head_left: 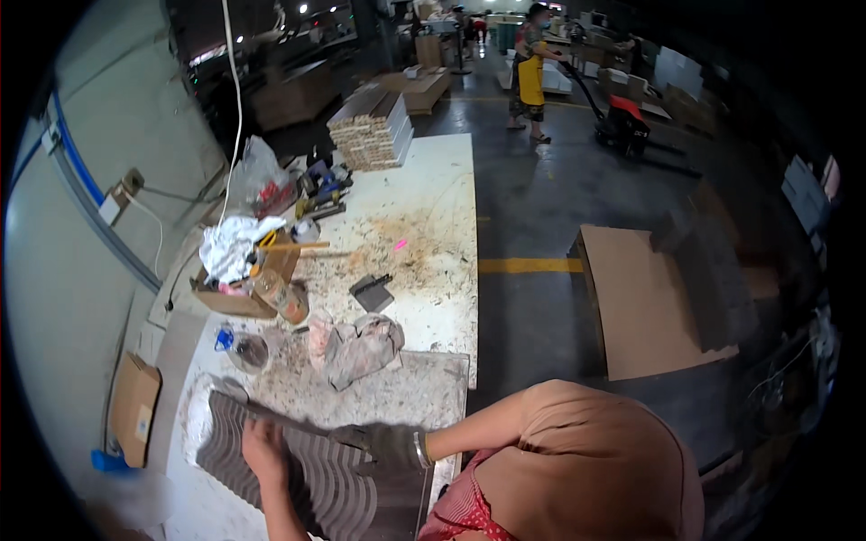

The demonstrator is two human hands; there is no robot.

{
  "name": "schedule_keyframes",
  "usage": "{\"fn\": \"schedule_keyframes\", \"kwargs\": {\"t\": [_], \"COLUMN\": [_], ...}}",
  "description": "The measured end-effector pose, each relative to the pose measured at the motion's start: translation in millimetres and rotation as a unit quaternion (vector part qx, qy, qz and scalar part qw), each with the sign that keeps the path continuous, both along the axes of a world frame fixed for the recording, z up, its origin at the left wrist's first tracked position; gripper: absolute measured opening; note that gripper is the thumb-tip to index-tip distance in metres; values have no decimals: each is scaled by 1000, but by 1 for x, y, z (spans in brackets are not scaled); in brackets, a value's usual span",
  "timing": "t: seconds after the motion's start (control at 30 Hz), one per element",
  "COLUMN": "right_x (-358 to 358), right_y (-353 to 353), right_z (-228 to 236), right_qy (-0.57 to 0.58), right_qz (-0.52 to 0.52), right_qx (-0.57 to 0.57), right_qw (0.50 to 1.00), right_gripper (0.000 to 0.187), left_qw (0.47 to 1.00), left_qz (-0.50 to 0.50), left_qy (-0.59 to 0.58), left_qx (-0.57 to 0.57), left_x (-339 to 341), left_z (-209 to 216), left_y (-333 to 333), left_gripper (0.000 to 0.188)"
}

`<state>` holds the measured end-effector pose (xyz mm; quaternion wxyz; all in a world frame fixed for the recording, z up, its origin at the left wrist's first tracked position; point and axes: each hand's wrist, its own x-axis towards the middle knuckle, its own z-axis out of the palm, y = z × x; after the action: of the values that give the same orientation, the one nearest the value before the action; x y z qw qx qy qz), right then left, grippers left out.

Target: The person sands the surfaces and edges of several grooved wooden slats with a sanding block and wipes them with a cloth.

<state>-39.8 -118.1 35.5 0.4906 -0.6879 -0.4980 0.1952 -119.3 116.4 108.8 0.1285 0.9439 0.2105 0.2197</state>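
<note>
A dark board with a wavy, grooved grey pattern (pixel 334 482) lies across the near end of the white workbench. Over its left part is my bare left hand (pixel 263 446), fingers curled down toward the surface; whatever they may hold is hidden. My right hand (pixel 388 449), in a dark grey glove, lies on the board's right part with its fingers stretched out to the left. Just beyond the board is a crumpled, stained cloth (pixel 356 350). A small grey square pad with a dark tool (pixel 372 292) sits farther up the bench.
Along the bench's left side stand a clear blue-capped bottle (pixel 244 350), an orange-labelled bottle (pixel 281 296) and a cardboard box with rags (pixel 236 293). Stacked strips (pixel 372 126) occupy the far end. Right of the bench lies a brown board (pixel 645 302); beyond, a person (pixel 530 77) handles a pallet jack (pixel 624 126).
</note>
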Motion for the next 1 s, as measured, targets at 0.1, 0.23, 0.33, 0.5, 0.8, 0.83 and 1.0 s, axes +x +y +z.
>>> {"fn": "schedule_keyframes", "kwargs": {"t": [0.1,0.23,0.33,0.5,0.8,0.83,1.0], "right_x": [3,5,3,10,1,0,-10], "right_y": [-2,3,18,61,0,-3,-4], "right_z": [-16,-51,-110,-142,11,12,20], "right_qy": [-4,4,34,-160,-32,-34,-45], "right_qz": [13,55,98,-43,-16,-23,-50], "right_qx": [-20,-58,-99,3,-22,-29,-43], "right_qw": [1000,997,990,986,999,999,997], "right_gripper": [66,66,67,68,66,66,66], "left_qw": [997,998,998,996,985,985,980], "left_qz": [-45,-40,-14,-60,-95,-101,-127], "left_qy": [-60,-44,-52,-51,-8,2,-19], "left_qx": [-12,-19,-23,34,142,142,152], "left_x": [3,4,3,17,8,9,3], "left_z": [-5,-5,-12,-10,-14,-15,-11], "left_y": [-3,-1,4,0,9,12,16], "left_gripper": [11,9,7,8,7,8,5]}}
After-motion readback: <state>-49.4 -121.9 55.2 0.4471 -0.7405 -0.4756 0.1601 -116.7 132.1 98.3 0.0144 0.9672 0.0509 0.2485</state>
